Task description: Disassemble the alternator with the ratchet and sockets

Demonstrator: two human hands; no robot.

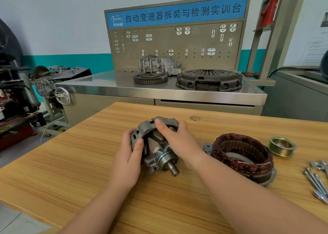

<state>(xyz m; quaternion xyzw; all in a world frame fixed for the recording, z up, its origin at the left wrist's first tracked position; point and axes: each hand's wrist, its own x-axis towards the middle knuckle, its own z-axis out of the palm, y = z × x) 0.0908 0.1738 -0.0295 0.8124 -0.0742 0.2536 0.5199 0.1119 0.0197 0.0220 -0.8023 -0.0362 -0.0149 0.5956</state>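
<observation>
Workshop backdrop of pale wall with a teal band; against it a steel-topped cabinet (pixel 159 90) carrying a perforated tool board (pixel 177 44) with scattered hooks and a blue sign in Chinese characters; on the steel top a dark clutch pressure plate (pixel 209 80), a toothed ring gear (pixel 150 78) and, behind the gear, a grey cast housing (pixel 159 64). Nearer, a wood-grain table (pixel 79 162); on its right part a stator (pixel 243 153) of copper-brown windings seated in a grey end frame, a ribbed brass-toned pulley (pixel 281 146) just beyond, and at the right edge long silvery bolts (pixel 317 184) with a hex nut (pixel 316 166) beside them. Both forearms reaching in from below, right wrist just beside the end frame. Near table centre, the alternator half (pixel 142 132): slotted grey cast shell around a claw-pole rotor, stubby steel shaft (pixel 174 169) and bearing aimed toward the viewer. Left hand (pixel 127 162) clasping the shell's left rim, thumb on the front edge, fingers curled behind; right hand (pixel 177 141) wrapped over the upper right rim, fingers hooked over the far side. Cannot tell whether resting on the wood or lifted.
</observation>
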